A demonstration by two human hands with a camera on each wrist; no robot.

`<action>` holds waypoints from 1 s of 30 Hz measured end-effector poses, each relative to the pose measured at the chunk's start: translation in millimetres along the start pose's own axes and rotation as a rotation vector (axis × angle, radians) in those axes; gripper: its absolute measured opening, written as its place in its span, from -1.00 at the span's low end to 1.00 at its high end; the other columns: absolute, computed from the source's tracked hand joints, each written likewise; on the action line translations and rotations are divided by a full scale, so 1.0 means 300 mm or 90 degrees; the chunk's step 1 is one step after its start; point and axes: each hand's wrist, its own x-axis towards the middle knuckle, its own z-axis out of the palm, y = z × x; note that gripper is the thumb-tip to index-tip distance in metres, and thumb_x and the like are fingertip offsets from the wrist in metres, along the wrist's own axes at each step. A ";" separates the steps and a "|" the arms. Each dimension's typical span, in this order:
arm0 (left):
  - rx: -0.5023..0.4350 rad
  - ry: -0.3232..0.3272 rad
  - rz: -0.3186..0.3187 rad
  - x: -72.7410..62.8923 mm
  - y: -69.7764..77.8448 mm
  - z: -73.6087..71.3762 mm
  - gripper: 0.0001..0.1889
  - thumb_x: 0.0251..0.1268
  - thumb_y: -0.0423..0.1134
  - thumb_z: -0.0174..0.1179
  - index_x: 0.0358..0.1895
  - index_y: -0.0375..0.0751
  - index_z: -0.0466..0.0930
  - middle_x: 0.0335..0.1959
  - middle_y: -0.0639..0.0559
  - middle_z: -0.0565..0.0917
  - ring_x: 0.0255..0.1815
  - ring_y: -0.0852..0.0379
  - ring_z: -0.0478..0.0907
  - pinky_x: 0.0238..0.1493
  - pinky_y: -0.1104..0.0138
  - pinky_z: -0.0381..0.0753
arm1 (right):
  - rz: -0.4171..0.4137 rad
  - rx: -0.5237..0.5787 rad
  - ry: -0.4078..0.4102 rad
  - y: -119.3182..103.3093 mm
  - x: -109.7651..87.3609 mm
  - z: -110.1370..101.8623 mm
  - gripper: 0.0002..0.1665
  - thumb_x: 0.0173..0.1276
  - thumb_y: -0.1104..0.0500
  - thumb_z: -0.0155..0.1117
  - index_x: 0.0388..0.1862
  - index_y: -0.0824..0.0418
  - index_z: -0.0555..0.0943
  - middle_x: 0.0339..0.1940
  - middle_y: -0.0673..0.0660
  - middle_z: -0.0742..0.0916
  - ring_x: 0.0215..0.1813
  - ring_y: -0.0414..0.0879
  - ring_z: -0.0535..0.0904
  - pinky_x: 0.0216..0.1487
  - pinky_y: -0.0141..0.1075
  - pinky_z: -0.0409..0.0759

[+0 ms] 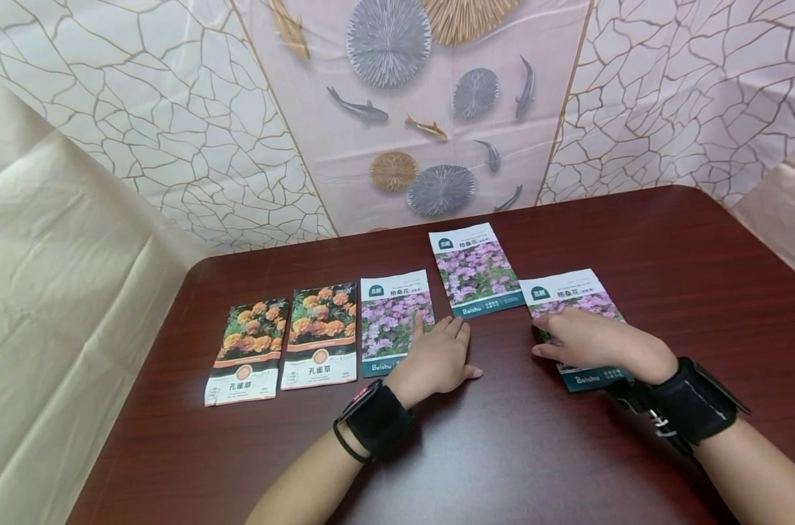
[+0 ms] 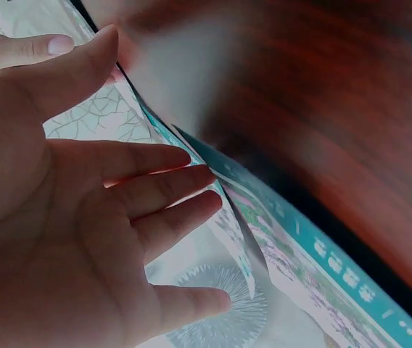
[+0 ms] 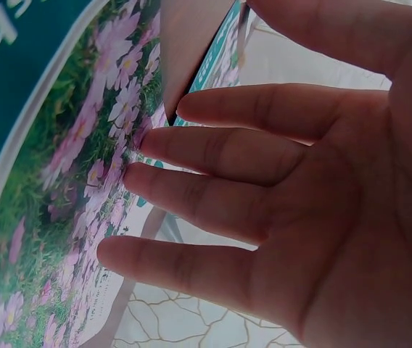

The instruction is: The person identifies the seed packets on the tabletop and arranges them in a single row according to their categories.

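Note:
Three flower seed packets with pink-purple blooms and teal bottom bands lie on the table. My left hand (image 1: 437, 355), palm down, overlaps the lower right corner of the leftmost purple packet (image 1: 387, 317). In the left wrist view its fingers are spread, fingertips close to a packet edge, and the palm holds nothing. Farther back and slightly tilted is the middle purple packet (image 1: 474, 273). Over the right purple packet (image 1: 564, 284) is my right hand (image 1: 591, 339), hiding part of its picture. The right wrist view shows straight fingers (image 3: 191, 196) with tips at the printed flowers.
Left of the purple ones lie two orange-flower seed packets, the outer (image 1: 249, 350) and the inner (image 1: 322, 332). They rest on a dark reddish wooden table (image 1: 502, 452). A patterned cloth (image 1: 410, 131) hangs behind its far edge. Both wrists wear black straps.

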 end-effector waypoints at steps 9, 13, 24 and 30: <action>0.030 0.029 0.025 -0.060 -0.016 0.018 -0.32 0.31 0.15 -0.06 0.39 -0.14 0.11 0.41 0.01 0.11 0.41 0.11 -0.04 0.31 -0.11 -0.26 | 0.014 0.004 -0.001 0.013 -0.002 -0.002 -0.45 0.28 0.11 0.19 0.01 0.59 0.47 -0.41 0.15 0.66 -0.51 -0.27 0.44 -0.38 -0.26 0.45; 0.046 0.046 0.035 -0.082 -0.017 0.028 -0.33 0.31 0.14 -0.05 0.38 -0.15 0.15 0.40 0.00 0.14 0.41 0.10 -0.01 0.31 -0.12 -0.27 | 0.015 0.003 0.002 0.014 -0.002 -0.004 -0.46 0.28 0.11 0.19 0.01 0.58 0.47 -0.36 0.19 0.67 -0.48 -0.26 0.47 -0.37 -0.25 0.47; 0.072 0.061 0.036 -0.139 -0.004 0.050 -0.35 0.32 0.14 -0.06 0.36 -0.16 0.19 0.38 -0.02 0.17 0.40 0.09 0.01 0.31 -0.13 -0.22 | -0.026 -0.031 0.082 -0.026 -0.012 0.000 -0.48 0.26 0.12 0.22 0.07 0.47 0.49 0.04 0.39 0.56 0.11 0.23 0.45 0.02 0.06 0.44; 0.081 0.070 0.046 -0.160 0.003 0.060 -0.37 0.34 0.12 -0.09 0.36 -0.18 0.19 0.38 -0.03 0.18 0.40 0.09 0.02 0.30 -0.12 -0.14 | -0.057 -0.025 0.070 -0.044 -0.012 0.011 -0.46 0.27 0.09 0.22 0.12 0.43 0.47 0.10 0.38 0.53 0.18 0.23 0.39 0.07 0.07 0.39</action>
